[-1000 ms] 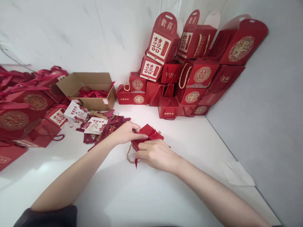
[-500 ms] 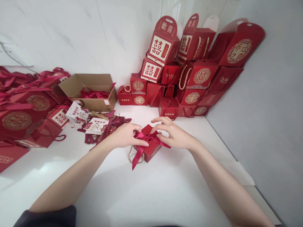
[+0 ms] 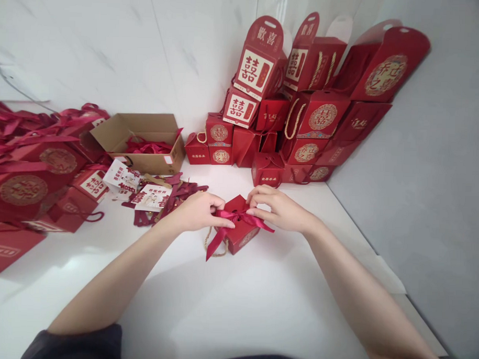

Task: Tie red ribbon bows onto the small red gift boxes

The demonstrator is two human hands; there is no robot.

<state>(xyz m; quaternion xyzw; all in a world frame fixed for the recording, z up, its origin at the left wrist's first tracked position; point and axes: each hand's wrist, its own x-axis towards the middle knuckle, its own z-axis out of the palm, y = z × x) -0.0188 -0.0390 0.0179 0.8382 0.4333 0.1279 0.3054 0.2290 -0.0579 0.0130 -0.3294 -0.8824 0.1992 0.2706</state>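
In front of me a small red gift box [image 3: 243,235] sits on the white table, a twisted rope handle [image 3: 220,253] hanging at its left side. A shiny red ribbon [image 3: 217,242] is tied in a bow on top of the box, with one tail trailing down the near left. My left hand [image 3: 203,212] pinches the bow's left loop between thumb and fingers. On the other side my right hand [image 3: 280,208] has thumb and fingertips closed on the right loop. The knot shows between both hands.
Stacked red gift boxes [image 3: 322,119] stand against the wall at the back right. Behind my left hand lie dark red ribbon straps and white printed cards [image 3: 151,197]. An open cardboard box [image 3: 146,163] holds more ribbon. Ribboned red boxes [image 3: 25,190] crowd the left.
My right hand has shifted slightly right, and its fingers have closed in on the bow's right loop. The bow looks drawn a little wider; the left hand stays nearly in place.
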